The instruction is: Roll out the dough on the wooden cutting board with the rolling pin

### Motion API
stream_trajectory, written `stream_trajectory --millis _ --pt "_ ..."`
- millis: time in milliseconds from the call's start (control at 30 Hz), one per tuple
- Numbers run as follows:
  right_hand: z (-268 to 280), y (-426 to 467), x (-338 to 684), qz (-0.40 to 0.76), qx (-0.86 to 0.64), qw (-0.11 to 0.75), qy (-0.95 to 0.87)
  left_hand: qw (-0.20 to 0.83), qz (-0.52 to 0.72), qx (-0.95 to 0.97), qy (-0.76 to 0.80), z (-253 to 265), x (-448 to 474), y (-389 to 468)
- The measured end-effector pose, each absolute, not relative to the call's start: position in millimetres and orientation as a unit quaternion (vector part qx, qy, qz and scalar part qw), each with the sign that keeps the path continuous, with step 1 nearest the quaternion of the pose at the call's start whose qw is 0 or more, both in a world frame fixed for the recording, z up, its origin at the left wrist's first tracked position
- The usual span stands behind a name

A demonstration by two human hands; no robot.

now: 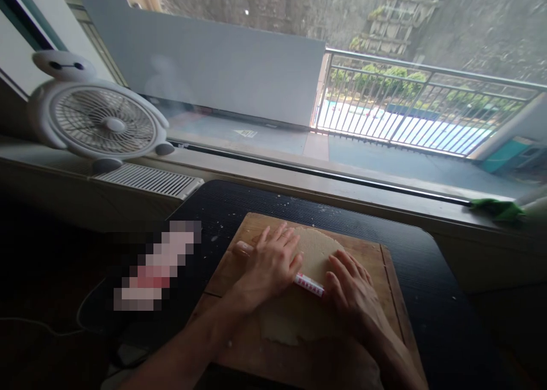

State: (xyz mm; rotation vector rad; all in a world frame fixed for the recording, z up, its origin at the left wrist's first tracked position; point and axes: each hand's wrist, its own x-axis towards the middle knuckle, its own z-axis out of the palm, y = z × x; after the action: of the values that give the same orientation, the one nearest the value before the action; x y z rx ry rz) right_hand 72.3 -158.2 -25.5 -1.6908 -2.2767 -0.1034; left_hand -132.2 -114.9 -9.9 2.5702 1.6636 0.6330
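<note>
A wooden rolling pin [244, 249] lies aslant across a flat sheet of pale dough [320, 248] on a wooden cutting board [231, 276]. Its middle carries a white paper label with red print. My left hand [276, 259] rests on the pin's left part, palm down, fingers stretched forward. Over its right part lies my right hand [352, 281], fingers extended and slightly apart, covering that end. The dough spreads on both sides of the pin, its nearer part in shadow.
A black table [448, 299] bears the board and white specks. At the left, a white character-shaped fan [113, 125] stands on the window ledge. A green cloth [498, 209] lies on the sill at right. A pixelated patch [158, 264] hides something left of the board.
</note>
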Motion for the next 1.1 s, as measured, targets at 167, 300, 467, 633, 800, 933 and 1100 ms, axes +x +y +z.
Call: stream_trajectory --millis 167,300,467,633,800,933,1100 --pt "-28.6 -202.6 62.0 -0.064 -0.54 0.167 -0.823 0.018 0.189 0.833 0.519 -12.9 -151.9 -159.3" --pt "-30.2 -230.4 50.4 -0.075 -0.513 0.221 -0.826 0.019 0.172 0.853 0.493 -13.9 -168.5 -197.6" --pt "-26.7 -200.9 50.8 -0.052 -0.556 0.211 -0.802 0.019 0.203 0.819 0.536 -13.7 -155.8 -176.6" --pt "-23.4 -154.8 56.5 -0.028 -0.607 0.205 -0.767 0.023 0.192 0.819 0.54 -6.9 -140.4 -131.1" --pt "-28.4 -169.3 57.6 -0.041 -0.587 0.205 -0.782 0.028 0.191 0.82 0.539 -7.5 -144.2 -144.1" --pt "-33.0 -208.0 54.3 -0.06 -0.547 0.214 -0.807 0.029 0.206 0.821 0.531 -15.8 -154.1 -181.8" --pt "-29.4 -221.4 47.2 -0.037 -0.544 0.256 -0.798 0.018 0.228 0.826 0.516 -20.0 -156.7 -192.9"
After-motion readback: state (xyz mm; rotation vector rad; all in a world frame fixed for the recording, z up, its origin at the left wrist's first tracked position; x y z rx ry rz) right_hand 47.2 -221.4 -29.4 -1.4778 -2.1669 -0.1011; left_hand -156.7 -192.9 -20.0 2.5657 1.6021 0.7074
